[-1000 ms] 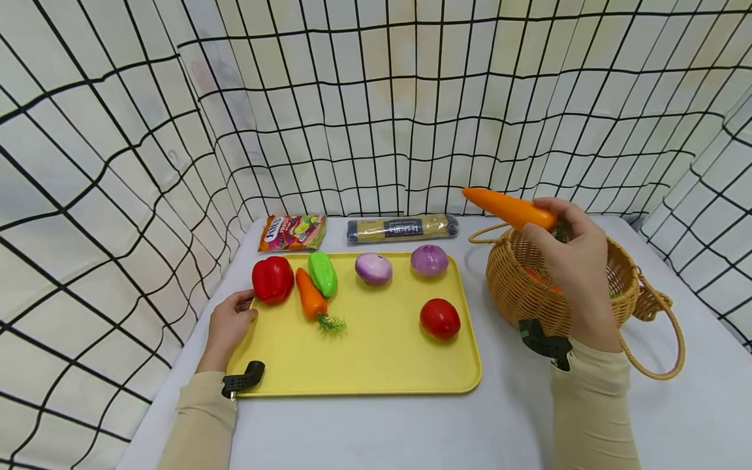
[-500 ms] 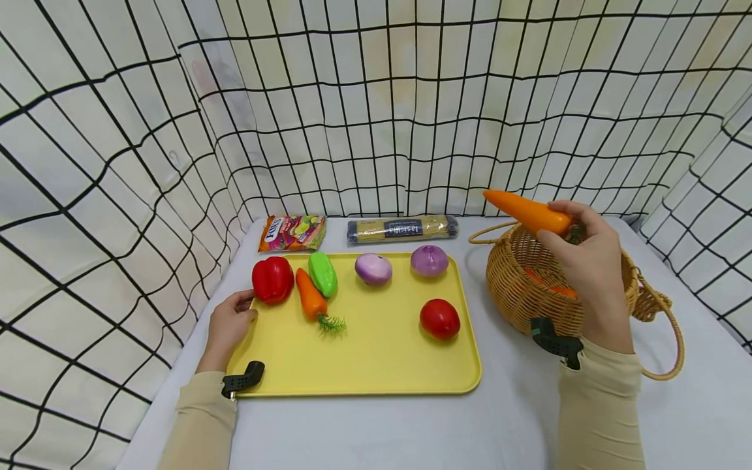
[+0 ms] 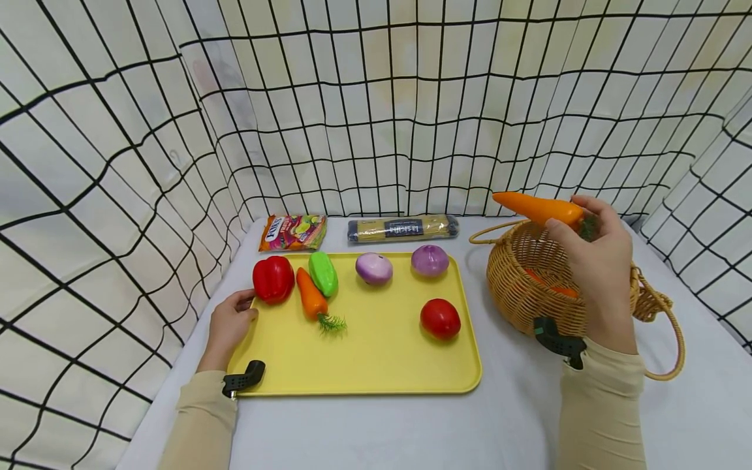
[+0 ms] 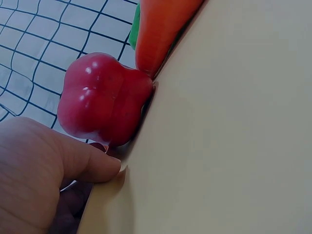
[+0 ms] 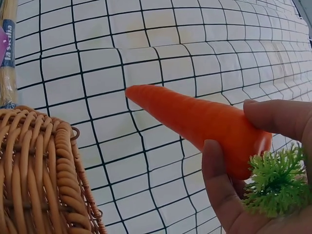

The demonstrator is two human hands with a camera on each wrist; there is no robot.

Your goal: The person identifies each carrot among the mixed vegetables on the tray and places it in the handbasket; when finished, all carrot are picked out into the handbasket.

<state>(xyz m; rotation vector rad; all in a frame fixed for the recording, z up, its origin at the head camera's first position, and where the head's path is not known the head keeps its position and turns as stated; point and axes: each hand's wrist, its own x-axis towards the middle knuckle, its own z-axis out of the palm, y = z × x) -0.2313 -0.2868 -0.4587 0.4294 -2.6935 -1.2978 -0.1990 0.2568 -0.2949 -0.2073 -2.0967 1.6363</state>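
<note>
Above the wicker basket (image 3: 517,294), my right hand (image 3: 602,261) holds an orange carrot (image 3: 537,207) by its thick end between thumb and fingers. Its tip points left, and green leaves (image 5: 278,180) show by the palm in the right wrist view. My left hand (image 3: 230,326) grips the left rim of the yellow tray (image 3: 364,352), thumb on top and the other fingers partly hidden outside the edge. Just beyond that thumb sits a red bell pepper (image 4: 100,97). A second carrot (image 3: 311,297) with leaves lies on the tray against a green vegetable (image 3: 323,274).
Also on the tray are two purple onions, one (image 3: 373,269) mid-back and one (image 3: 429,260) back right, and a tomato (image 3: 440,319). Behind it lie a candy bag (image 3: 292,233) and a pasta packet (image 3: 402,228). Something orange (image 3: 552,284) lies inside the basket. Grid-patterned cloth walls surround the table.
My right hand has moved to the right with the carrot, farther over the basket, and the carrot lies more level. My left hand has stayed at the tray's rim.
</note>
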